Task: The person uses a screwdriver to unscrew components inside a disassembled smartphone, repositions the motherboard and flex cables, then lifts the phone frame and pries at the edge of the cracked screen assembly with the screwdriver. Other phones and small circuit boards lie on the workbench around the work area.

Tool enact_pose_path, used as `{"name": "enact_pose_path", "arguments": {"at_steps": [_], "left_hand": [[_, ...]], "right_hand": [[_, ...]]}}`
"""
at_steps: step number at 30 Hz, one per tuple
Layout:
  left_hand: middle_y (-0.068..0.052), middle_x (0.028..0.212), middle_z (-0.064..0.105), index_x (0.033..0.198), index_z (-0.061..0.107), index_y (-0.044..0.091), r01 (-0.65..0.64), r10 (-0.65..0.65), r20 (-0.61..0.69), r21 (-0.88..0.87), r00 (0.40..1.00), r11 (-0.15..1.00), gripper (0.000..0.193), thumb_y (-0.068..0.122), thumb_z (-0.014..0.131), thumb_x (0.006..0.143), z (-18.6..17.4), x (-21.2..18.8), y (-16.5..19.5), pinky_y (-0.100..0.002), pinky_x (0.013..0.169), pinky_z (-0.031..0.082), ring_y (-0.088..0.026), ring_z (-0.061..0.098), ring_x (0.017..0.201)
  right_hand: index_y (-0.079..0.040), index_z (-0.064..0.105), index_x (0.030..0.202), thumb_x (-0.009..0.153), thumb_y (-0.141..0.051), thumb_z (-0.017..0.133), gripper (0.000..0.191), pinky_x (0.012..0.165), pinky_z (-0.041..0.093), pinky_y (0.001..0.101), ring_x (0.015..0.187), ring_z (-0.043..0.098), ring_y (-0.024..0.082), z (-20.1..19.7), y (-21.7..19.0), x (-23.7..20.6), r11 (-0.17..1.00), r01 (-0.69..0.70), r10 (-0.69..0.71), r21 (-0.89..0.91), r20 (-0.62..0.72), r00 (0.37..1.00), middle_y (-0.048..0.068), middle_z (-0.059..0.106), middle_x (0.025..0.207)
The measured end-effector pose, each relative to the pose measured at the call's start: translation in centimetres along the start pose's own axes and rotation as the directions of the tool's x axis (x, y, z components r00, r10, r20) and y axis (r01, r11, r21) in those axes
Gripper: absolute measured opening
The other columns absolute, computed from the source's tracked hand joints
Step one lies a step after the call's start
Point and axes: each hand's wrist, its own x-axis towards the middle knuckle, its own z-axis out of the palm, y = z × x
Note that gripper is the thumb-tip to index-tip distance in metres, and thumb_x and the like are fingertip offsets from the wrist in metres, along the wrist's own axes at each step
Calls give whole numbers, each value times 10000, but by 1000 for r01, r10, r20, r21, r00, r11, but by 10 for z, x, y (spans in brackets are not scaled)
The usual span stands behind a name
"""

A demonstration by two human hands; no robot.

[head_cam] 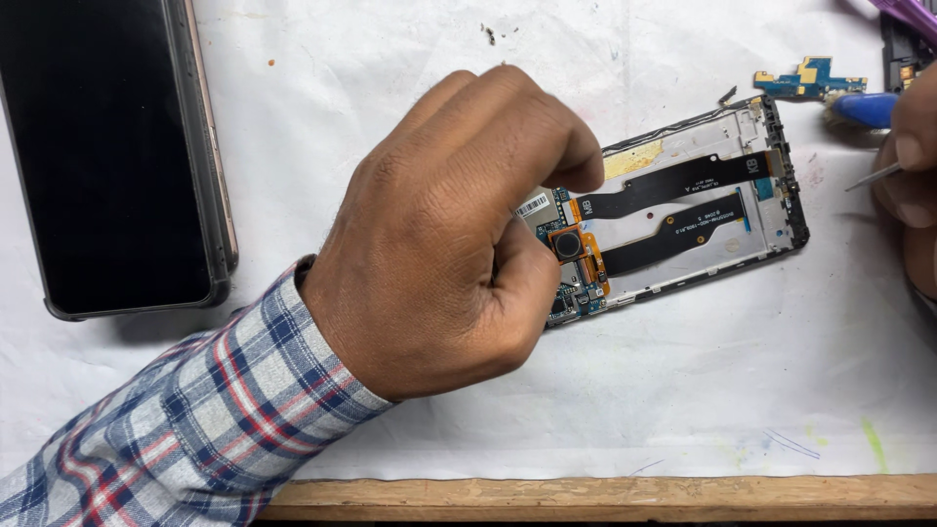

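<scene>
Two hands are at work over a white sheet [683, 390] spread on the desk [605, 496]. The left hand [439, 234], in a plaid sleeve [176, 429], is curled almost into a fist over the near end of an opened phone [683, 210], its fingertips pressing down on the circuit board [571, 263] there; whether the grip has anything pinched in it I cannot tell, since the fingers hide that spot. The phone lies face down in the middle of the sheet, slanted, with two black ribbon cables [673, 185] running along its bare frame. At the right edge, the right hand [913, 166] is closed on a thin metal tool [872, 177], whose tip points toward the phone's far end without touching it. Just beyond lie a small blue board [808, 80] and a blue-handled brush [864, 109]. Well apart to the left, a second phone [112, 146] rests screen up, dark.
</scene>
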Motion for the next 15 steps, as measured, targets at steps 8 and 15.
{"name": "enact_pose_path", "arguments": {"at_steps": [8,15], "left_hand": [[-119,904,558,967,650,5,37,-34,63,-49,997,998,317,-106,561,683,0,5,5,-343,579,404,-222,498,781],[-87,821,516,851,575,43,68,-65,79,-35,995,997,287,-83,527,598,-2,3,3,-381,588,381,-229,475,739]], "right_hand": [[-75,447,1192,1271,-332,262,326,501,498,287,558,531,104,4,-16,-1,995,-4,3,-95,-12,1000,42,501,892],[-72,451,1162,1271,-345,255,353,511,489,287,565,518,108,8,-18,-6,990,-8,6,-144,-15,1000,44,498,866]]}}
